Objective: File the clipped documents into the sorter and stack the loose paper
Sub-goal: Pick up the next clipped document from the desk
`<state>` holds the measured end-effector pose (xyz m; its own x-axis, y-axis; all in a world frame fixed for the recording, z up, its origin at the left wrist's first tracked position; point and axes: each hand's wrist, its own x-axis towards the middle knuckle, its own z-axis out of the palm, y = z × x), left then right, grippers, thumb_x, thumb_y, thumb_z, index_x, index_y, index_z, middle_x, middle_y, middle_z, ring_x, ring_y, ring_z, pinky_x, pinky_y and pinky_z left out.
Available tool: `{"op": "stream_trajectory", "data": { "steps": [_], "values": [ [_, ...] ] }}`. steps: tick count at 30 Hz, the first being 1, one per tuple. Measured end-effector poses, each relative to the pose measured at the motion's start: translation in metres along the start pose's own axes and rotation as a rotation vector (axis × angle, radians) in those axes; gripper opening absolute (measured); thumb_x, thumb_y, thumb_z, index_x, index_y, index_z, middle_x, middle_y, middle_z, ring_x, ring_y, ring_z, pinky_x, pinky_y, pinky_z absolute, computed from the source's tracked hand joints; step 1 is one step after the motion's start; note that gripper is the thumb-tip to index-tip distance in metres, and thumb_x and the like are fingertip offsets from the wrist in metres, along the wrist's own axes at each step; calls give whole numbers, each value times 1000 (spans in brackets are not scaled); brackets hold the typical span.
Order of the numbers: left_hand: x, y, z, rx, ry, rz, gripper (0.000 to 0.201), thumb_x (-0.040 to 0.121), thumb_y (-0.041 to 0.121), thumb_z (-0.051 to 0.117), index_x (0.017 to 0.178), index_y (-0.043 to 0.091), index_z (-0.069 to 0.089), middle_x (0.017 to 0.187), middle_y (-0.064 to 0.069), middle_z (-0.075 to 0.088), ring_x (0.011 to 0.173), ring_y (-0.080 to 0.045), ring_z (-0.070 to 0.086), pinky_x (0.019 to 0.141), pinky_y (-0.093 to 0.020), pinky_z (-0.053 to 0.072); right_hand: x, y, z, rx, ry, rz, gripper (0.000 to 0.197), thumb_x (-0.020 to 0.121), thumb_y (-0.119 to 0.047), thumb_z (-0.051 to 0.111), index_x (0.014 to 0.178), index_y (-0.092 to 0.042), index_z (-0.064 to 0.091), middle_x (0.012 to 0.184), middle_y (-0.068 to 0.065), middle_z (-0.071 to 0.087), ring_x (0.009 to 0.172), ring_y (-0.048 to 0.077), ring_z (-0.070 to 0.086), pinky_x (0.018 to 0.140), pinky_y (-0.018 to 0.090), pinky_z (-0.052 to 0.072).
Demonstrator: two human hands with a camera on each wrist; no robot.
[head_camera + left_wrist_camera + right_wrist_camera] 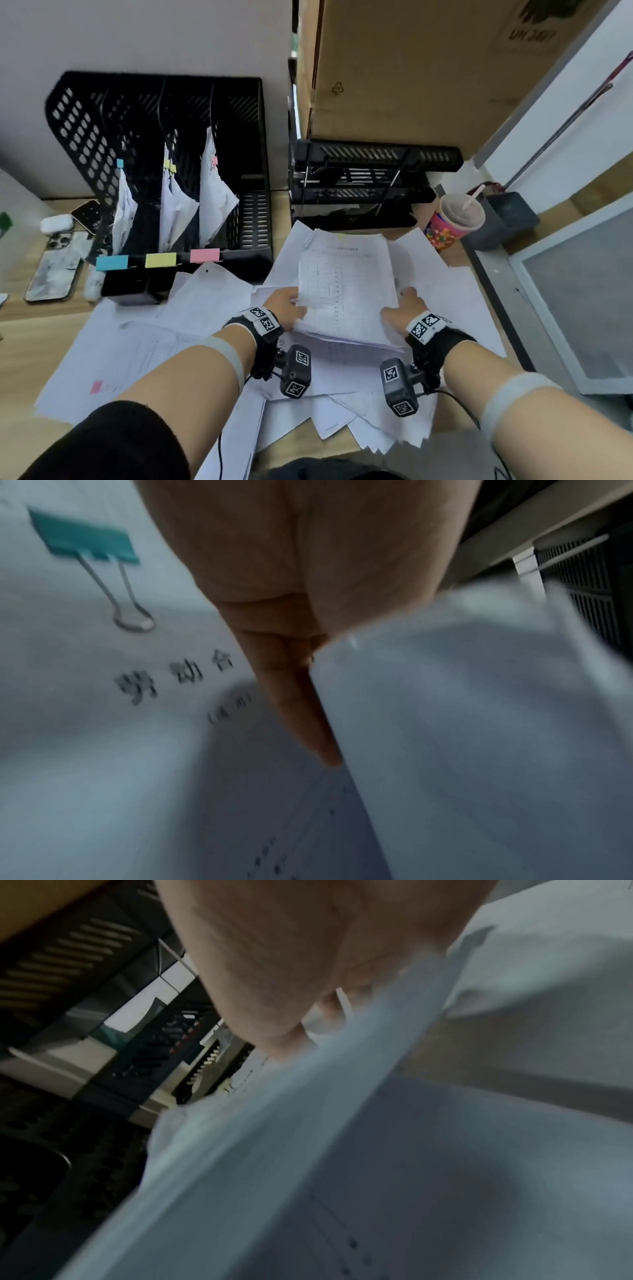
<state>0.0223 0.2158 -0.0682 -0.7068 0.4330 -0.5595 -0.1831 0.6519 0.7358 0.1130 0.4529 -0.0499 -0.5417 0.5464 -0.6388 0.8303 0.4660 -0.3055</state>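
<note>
Both of my hands hold a stack of loose paper (346,287) (479,723) (274,1150) tilted up above the desk. My left hand (286,306) grips its left edge, thumb on top; its fingers (298,696) run straight down the stack's edge. On the right edge my right hand (402,308) (308,974) grips the same way. A document with a teal binder clip (85,536) lies under my left hand. The black mesh sorter (85,137) holds three clipped documents: blue clip (120,163), yellow clip (169,166), pink clip (214,161).
Scattered loose sheets (191,308) cover the desk around and below my hands. Two phones (51,267) and an earbud case (56,223) lie left of the sorter. Black stacked trays (359,185), a cup with a straw (455,219) and a cardboard box (411,68) stand behind.
</note>
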Motion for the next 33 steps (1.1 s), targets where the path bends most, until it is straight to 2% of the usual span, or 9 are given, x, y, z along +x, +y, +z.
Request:
{"op": "stream_trajectory", "data": {
  "steps": [4,6,8,10,14,18,24,30,33],
  "values": [
    [-26,-13,-29,9,-78,-65,32,87,-1,59,110,17,72,82,0,68,58,-6,56,49,-13,45,11,-10,-6,191,-113,-91,74,67,-30,70,134,-17,41,113,5,62,102,28,61,88,35,52],
    [-41,-22,-45,-23,-105,-99,38,79,0,62,110,19,75,95,-6,73,65,-13,62,57,-17,50,-3,-24,-1,222,-157,-170,51,74,-19,66,123,-15,56,108,6,68,99,27,64,85,36,55],
    [-54,-33,-62,-90,-126,-147,40,70,2,67,106,19,76,104,-12,76,84,-27,72,78,-33,61,-30,-43,6,168,-107,-250,19,86,-9,58,103,-9,65,93,5,69,90,26,64,69,29,54],
    [-67,-45,-78,-156,-150,-197,41,70,1,72,111,11,72,107,-14,76,99,-34,73,89,-46,60,-47,-56,19,118,0,-328,14,90,-8,56,95,-1,67,86,11,69,85,32,65,70,37,54],
    [-83,-64,-105,-255,-86,-200,24,85,10,76,108,13,71,108,-14,76,96,-31,72,87,-45,61,-63,-80,49,160,77,-450,14,89,-12,57,82,-6,68,71,8,65,68,26,60,67,40,55],
    [-91,-85,-136,-230,55,-206,23,88,23,73,107,8,71,104,-13,77,94,-29,75,84,-48,62,-82,-112,77,129,-18,-534,15,85,-12,56,78,-4,66,63,7,63,61,28,59,64,42,56],
    [-107,-120,-183,-161,78,-212,26,82,32,74,104,18,73,103,-7,77,95,-26,74,86,-47,61,-99,-147,114,107,-83,-507,15,84,-11,55,82,2,61,69,8,61,69,25,59,72,44,56],
    [-115,-125,-218,-229,51,-144,27,88,20,71,113,8,70,106,-11,76,97,-29,74,88,-50,60,-130,-184,139,115,160,-419,35,77,-20,72,92,-11,41,86,2,52,71,17,53,61,29,46],
    [-116,-113,-230,-277,-4,-86,28,90,11,69,117,5,66,108,-13,76,99,-30,74,87,-50,60,-162,-205,155,43,-211,-417,53,74,-43,76,103,-12,45,90,6,62,74,20,63,71,39,59]
  ]
}}
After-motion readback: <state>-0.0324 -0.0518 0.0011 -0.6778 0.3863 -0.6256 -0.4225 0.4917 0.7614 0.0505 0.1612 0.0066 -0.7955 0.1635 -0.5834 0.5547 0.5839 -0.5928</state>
